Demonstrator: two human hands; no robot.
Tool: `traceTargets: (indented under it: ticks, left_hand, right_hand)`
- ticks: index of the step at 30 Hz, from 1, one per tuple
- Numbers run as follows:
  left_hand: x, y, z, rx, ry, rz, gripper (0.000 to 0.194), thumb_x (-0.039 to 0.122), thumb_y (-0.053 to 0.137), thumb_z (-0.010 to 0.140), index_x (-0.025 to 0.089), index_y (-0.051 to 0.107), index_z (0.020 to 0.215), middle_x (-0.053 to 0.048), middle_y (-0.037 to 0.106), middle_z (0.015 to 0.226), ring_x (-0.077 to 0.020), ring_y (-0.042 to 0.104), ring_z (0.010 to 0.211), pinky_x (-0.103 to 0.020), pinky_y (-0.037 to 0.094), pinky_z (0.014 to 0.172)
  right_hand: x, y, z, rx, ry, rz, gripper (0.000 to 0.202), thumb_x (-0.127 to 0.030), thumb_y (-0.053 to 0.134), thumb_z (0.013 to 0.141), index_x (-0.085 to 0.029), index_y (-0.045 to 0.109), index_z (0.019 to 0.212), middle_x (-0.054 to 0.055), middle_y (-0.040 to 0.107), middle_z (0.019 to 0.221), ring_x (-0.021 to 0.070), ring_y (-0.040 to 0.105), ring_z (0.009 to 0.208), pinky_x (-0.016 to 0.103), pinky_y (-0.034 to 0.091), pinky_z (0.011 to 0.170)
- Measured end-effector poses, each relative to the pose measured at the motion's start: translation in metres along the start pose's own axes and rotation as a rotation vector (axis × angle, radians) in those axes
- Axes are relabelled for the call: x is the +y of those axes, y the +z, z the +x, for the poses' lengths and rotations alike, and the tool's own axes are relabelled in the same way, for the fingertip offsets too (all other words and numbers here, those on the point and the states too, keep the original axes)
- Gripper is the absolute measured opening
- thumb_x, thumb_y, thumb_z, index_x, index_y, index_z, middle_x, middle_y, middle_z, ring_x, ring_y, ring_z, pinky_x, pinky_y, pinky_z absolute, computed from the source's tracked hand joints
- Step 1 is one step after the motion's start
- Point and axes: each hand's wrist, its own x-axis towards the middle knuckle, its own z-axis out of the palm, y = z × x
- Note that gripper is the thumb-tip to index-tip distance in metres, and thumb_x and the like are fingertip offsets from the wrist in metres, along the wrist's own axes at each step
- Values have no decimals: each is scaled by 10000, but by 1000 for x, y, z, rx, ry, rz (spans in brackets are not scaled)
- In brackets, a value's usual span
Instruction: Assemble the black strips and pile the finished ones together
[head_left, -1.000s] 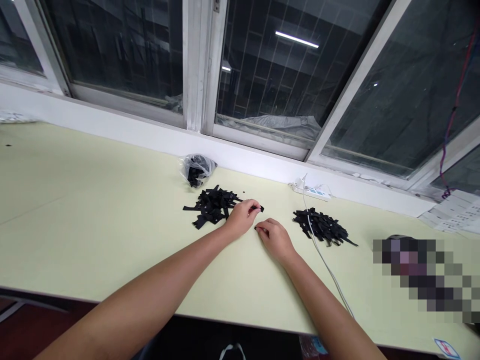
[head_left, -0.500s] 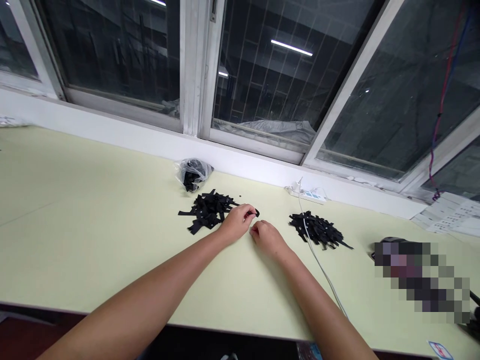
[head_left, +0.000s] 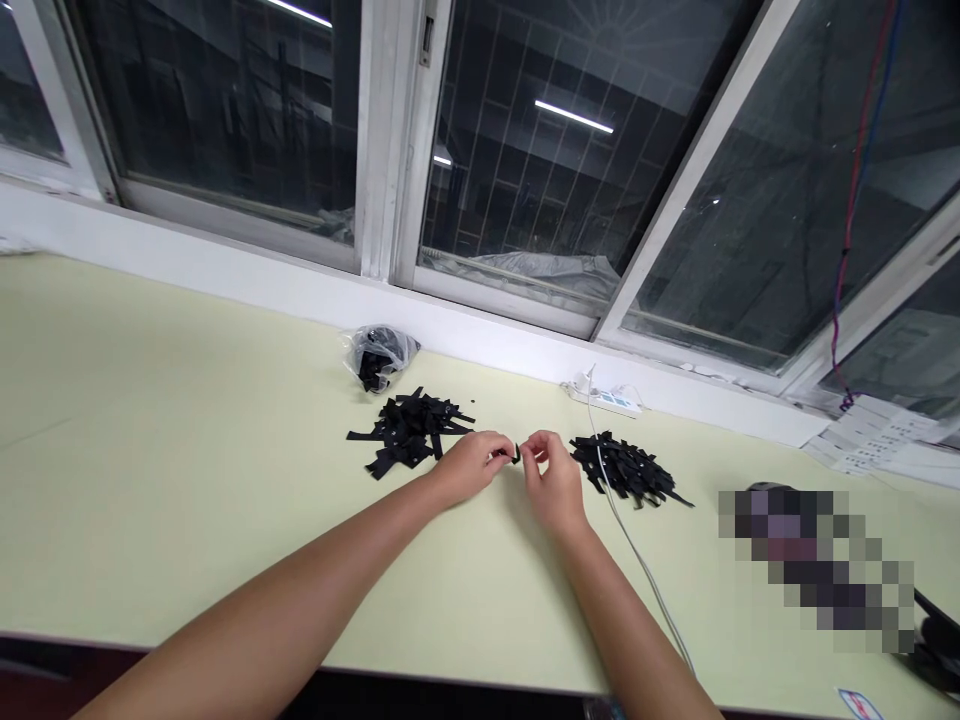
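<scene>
My left hand (head_left: 471,466) pinches a short black fabric strip (head_left: 517,456) between thumb and fingertips, its end sticking out to the right. Just right of that end is my right hand (head_left: 555,482), thumb and forefinger closed together; what they hold, if anything, is too small to tell. Beside my left hand lies a loose pile of black strips (head_left: 409,430) with small shiny dots on some. A second, tighter pile of black strips (head_left: 626,468) lies to the right of my right hand.
Behind the left pile sits a clear plastic bag (head_left: 382,355) with black pieces inside. A white power strip (head_left: 604,398) stands against the wall, its white cable (head_left: 637,555) crossing the right pile towards the table's front edge. A blurred dark object (head_left: 817,560) lies far right.
My right hand has risen and turned, bringing its fingertips up beside the strip's end. My left hand has come slightly lower, still holding the strip. The whole view has shifted a little.
</scene>
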Motion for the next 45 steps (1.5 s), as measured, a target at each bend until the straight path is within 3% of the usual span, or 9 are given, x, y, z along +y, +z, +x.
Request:
traceTargets:
  ticks: [4, 10, 20, 32, 37, 45]
  left_hand:
    - [7, 4, -4, -92, 28, -38, 193, 171, 512, 877, 198, 702, 858, -12, 690, 866, -156, 597, 790, -257, 434, 737]
    - [5, 3, -1, -25, -12, -63, 185, 199, 514, 878, 201, 698, 903, -17, 693, 921, -159, 595, 828, -256, 433, 740]
    - [0, 3, 1, 23, -68, -36, 157, 224, 523, 871, 195, 677, 887, -15, 696, 905, -155, 585, 769, -269, 448, 709]
    - [1, 5, 0, 56, -65, -80, 124, 166, 532, 819, 182, 645, 869, -27, 667, 895, -152, 607, 809, -265, 479, 732]
    - [-1, 5, -1, 4, -81, -88, 133, 188, 521, 821, 181, 632, 894, -25, 672, 892, -153, 611, 801, -270, 472, 742]
    - [-7, 6, -3, -58, -184, -60, 133, 274, 555, 802, 175, 598, 879, -8, 646, 776, -150, 573, 680, -252, 406, 597]
  right_hand:
    - [5, 2, 2, -43, 145, 303, 181, -377, 550, 887, -218, 523, 970, 38, 632, 889, 177, 625, 774, 312, 510, 704]
    - [14, 10, 1, -89, 307, 446, 231, -400, 599, 835, -221, 531, 964, 46, 615, 907, 185, 628, 755, 294, 531, 578]
    - [16, 10, 0, -108, 248, 307, 211, -421, 591, 842, -216, 584, 893, 43, 682, 843, 178, 626, 725, 278, 471, 604]
    - [20, 9, -1, -165, 265, 417, 254, -422, 674, 791, -210, 589, 901, 62, 691, 885, 191, 660, 777, 306, 523, 695]
    - [20, 7, -2, -195, 283, 413, 279, -444, 691, 775, -205, 592, 880, 56, 694, 830, 191, 656, 743, 303, 512, 674]
    - [19, 9, -3, -218, 343, 423, 315, -469, 723, 735, -196, 602, 836, 40, 694, 756, 181, 649, 691, 281, 488, 616]
